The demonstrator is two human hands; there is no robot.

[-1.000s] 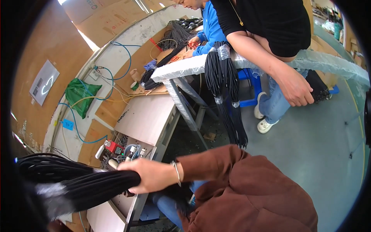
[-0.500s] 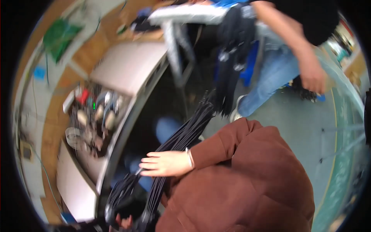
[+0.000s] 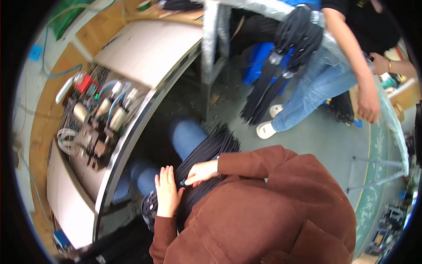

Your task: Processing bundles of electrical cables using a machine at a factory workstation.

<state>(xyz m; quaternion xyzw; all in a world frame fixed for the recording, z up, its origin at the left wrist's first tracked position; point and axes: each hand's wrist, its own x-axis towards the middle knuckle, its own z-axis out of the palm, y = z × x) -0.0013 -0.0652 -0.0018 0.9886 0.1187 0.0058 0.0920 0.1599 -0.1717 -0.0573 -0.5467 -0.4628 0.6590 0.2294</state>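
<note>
Reaching in over the lap, both hands meet at a black bundle [image 3: 218,143] lying across the thighs [image 3: 187,136]. The left hand [image 3: 168,192] rises from its sleeve [image 3: 165,233], palm down, its fingers straight and side by side, unclenched. The right hand [image 3: 203,172] comes in from the right, fingers curled and tips drawn together over the bundle; what they pinch is too small to tell.

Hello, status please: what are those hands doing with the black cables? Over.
Left hand: open, fingers straight. Right hand: fingers curled. Black cables: across the lap, partly hidden by both hands.
</note>
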